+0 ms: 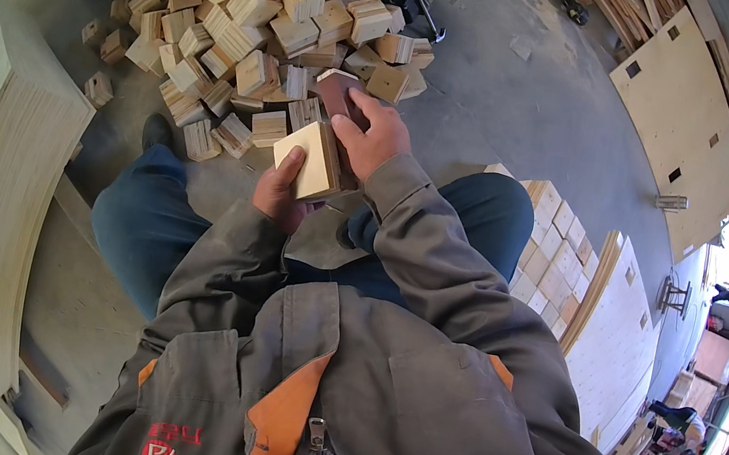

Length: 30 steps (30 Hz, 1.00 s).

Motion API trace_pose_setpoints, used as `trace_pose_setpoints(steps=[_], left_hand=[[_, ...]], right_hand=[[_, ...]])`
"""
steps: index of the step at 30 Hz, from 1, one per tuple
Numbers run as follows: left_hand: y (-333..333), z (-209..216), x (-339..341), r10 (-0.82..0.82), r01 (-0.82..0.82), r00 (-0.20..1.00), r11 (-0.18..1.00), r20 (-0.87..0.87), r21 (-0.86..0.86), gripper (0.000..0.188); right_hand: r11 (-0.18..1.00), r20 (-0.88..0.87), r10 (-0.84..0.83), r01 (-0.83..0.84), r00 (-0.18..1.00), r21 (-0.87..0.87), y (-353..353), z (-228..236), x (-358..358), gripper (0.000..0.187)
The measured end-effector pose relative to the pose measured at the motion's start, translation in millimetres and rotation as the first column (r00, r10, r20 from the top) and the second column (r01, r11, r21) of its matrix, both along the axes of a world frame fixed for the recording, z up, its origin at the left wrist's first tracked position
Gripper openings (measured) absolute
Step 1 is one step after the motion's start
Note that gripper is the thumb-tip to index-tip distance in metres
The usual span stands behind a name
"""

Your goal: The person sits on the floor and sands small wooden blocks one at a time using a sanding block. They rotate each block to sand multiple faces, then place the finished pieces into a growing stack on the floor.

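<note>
The left hand [279, 201] pinches a pale wooden block [307, 157], thumb on its broad face; the right hand [373, 136] grips a reddish-brown piece [337, 94]. Probably light, stiff and not slippery, the block should hold best by opposite faces. It lies between the hands, just beside the brown piece.
</note>
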<state>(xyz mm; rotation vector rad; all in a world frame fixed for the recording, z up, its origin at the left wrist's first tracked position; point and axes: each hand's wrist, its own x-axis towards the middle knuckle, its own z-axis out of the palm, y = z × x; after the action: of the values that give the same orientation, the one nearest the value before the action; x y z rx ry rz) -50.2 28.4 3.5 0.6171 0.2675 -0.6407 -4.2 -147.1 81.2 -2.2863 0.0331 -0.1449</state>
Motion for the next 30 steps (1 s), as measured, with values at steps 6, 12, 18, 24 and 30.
trace_pose_setpoints(steps=[6, 12, 18, 24, 30], left_hand=[[9.9, -7.8, 3.1, 0.136, -0.139, 0.990, 0.988, -0.044, -0.068, 0.064], [11.8, -6.6, 7.5, 0.186, -0.185, 0.971, 0.983, -0.148, 0.020, 0.058], [2.3, -10.4, 0.8, -0.030, 0.030, 0.999, 0.999, -0.025, -0.031, 0.064], [2.1, -2.5, -0.9, -0.020, 0.020, 1.000, 1.000, -0.004, -0.009, 0.064], [12.4, -10.9, 6.8, 0.047, -0.041, 0.994, 0.997, -0.101, 0.058, 0.061]], right_hand=[[0.981, 0.096, 0.180, -0.186, 0.979, 0.057, 0.3, 4.7, -61.0, 0.055], [0.965, 0.172, 0.257, -0.262, 0.951, 0.007, -4.5, 4.3, -91.5, 0.054], [0.997, 0.078, 0.041, -0.045, 0.996, 0.054, -15.1, -11.4, -4.4, 0.053], [0.985, 0.009, 0.050, -0.051, 0.999, 0.165, -24.2, 1.0, -29.4, 0.054], [0.984, 0.070, 0.180, -0.178, 0.981, -0.029, -29.0, -21.3, -105.8, 0.056]])
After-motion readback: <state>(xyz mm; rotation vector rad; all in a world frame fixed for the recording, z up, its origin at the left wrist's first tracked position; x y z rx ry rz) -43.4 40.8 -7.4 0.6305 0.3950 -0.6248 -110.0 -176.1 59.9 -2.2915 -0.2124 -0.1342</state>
